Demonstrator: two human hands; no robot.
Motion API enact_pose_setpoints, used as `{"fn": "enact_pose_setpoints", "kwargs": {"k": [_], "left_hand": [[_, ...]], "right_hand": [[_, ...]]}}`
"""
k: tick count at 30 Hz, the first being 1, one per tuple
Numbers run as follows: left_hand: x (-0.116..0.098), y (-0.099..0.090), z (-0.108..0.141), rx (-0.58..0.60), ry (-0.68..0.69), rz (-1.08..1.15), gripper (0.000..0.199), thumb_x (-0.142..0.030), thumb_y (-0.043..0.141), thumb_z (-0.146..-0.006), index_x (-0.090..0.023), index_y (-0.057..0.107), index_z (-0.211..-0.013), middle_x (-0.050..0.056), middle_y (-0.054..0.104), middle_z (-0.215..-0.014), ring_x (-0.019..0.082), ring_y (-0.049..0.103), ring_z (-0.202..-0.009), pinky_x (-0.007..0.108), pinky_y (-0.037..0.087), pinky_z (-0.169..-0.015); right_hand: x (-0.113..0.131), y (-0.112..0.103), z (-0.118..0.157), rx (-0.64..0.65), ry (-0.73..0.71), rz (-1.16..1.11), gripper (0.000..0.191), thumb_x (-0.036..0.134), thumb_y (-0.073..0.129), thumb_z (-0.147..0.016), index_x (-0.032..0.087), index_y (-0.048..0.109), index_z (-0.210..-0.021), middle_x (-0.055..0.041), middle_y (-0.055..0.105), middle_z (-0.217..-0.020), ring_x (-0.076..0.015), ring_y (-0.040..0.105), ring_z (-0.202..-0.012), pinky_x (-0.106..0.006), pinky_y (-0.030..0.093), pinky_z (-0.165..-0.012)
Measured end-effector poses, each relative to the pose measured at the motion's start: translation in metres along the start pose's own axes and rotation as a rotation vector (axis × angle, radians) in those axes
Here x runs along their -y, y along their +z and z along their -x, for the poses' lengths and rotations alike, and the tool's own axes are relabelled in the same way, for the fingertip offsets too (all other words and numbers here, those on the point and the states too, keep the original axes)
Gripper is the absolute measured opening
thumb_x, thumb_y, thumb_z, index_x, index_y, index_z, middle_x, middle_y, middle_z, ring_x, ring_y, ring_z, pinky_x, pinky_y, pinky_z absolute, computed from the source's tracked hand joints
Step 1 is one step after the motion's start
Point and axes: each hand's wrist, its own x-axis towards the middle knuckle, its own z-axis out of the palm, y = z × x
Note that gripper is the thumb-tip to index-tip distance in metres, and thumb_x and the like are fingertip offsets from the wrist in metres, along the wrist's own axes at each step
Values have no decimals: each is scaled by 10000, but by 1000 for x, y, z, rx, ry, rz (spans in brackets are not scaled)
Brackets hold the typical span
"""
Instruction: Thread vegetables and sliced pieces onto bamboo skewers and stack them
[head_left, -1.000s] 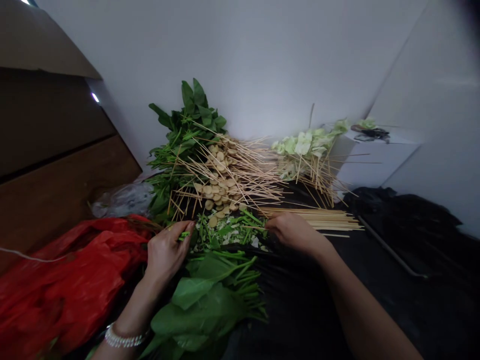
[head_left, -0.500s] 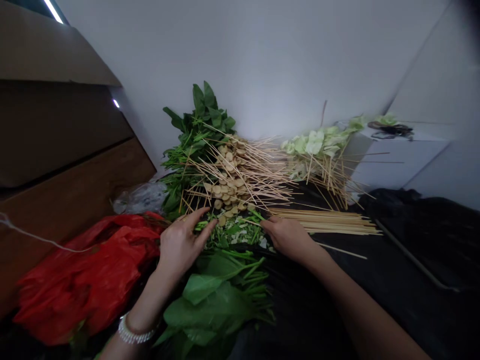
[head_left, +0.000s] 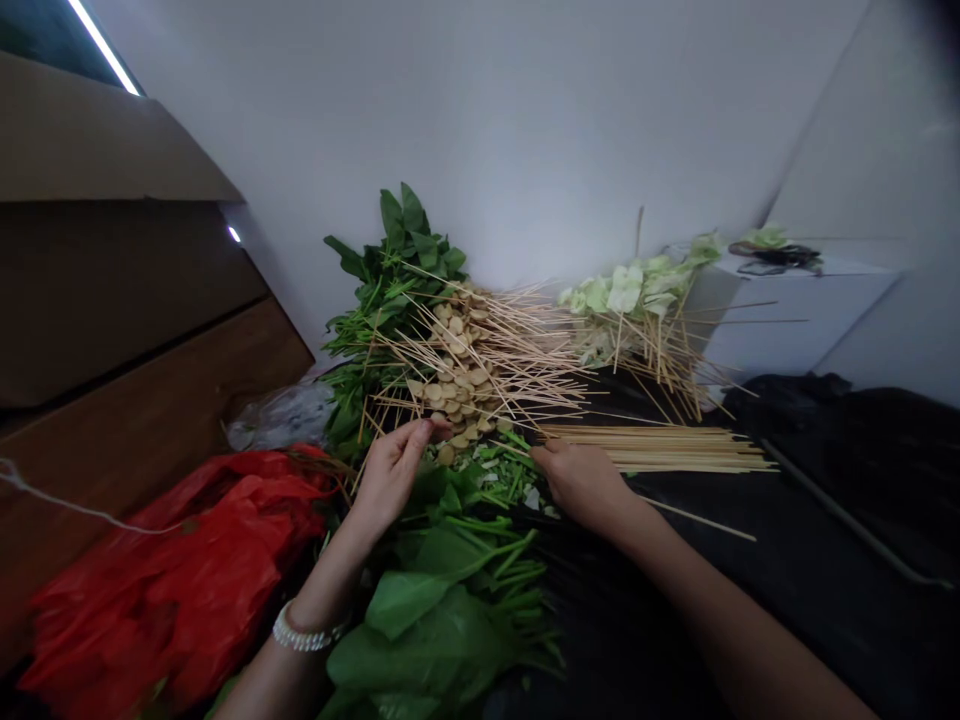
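I judge threading to be in hand: my right fingers (head_left: pixel 546 458) pinch a skewer (head_left: pixel 705 519) beside the chopped greens (head_left: pixel 504 474), my left fingers' (head_left: pixel 414 445) hold I cannot tell, and the next move likely calls for leafy greens (head_left: pixel 446 635) at its tip.

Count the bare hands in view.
2: left hand beside the pale round slices; right hand near the left end of the stick bundle. No others visible.

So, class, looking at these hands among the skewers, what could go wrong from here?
The skewer in the right hand points towards the left hand, so a slip might prick it. The skewered slices lie in an overlapping heap, so a nudge could send some sliding.
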Motion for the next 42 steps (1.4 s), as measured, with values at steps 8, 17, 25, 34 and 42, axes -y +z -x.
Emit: {"fn": "enact_pose_setpoints", "kwargs": {"k": [8,17,25,34,42], "left_hand": [[-7,7,17,260,260,-138,144,-312,660,-865,-207,731,-796,19,695,-747,171,604,-772,300,446,-769],[-11,13,25,622,363,-508,163,-371,690,-841,-249,730,-942,19,689,-867,212,579,-921,333,382,-817],[-13,13,25,502,302,-408,148,-282,554,-940,-217,674,-883,19,668,-878,189,576,-905,325,386,-826],[-12,8,20,189,-18,265,203,-299,585,-906,-165,596,-1058,32,702,-803,169,655,-783,292,496,-769],[-7,18,25,309,251,-126,166,-358,665,-864,-219,747,-903,45,720,-864,200,619,-874,325,455,-816]], "right_hand": [[7,5,-1,-29,-15,-30,257,78,430,-876,186,595,-1041,-75,680,-961,-199,651,-818,-270,387,-626],[10,1,2,-91,-34,-36,282,81,459,-876,191,612,-1087,-70,679,-925,-180,631,-790,-264,357,-615],[13,-1,6,-192,-58,-84,310,117,464,-904,195,627,-1156,-47,673,-894,-186,633,-769,-276,396,-630],[16,4,12,-458,-87,-324,397,145,343,-965,182,593,-1271,-96,700,-1027,-183,651,-869,-286,500,-793],[16,7,12,-518,-116,-227,360,161,387,-960,152,623,-1231,-78,698,-915,-200,654,-778,-294,467,-679]]}}
